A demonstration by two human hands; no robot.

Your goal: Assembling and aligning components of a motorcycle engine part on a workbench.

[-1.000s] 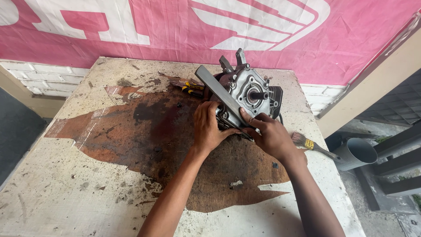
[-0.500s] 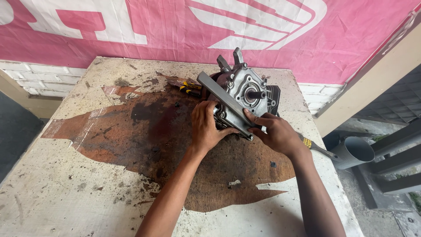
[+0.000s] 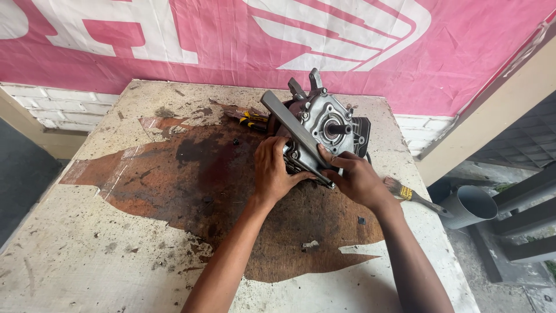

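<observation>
A grey metal engine block (image 3: 325,128) with a protruding shaft stands on a stained worktable (image 3: 92,255), tilted toward me. A long flat grey metal bar (image 3: 292,132) lies diagonally across its near side. My left hand (image 3: 273,171) grips the lower left edge of the engine. My right hand (image 3: 353,178) holds the lower right side, its fingers pressed on the casing near the bar's lower end.
Yellow-handled pliers (image 3: 250,120) lie behind the engine on the left. A paintbrush (image 3: 416,197) rests by the table's right edge, beyond my right wrist. A grey pipe (image 3: 470,206) sits on the floor to the right. A pink banner (image 3: 174,40) hangs on the wall behind.
The engine has tipped a little more upright and my view has shifted slightly. Both hands have kept their hold on its lower edge.
</observation>
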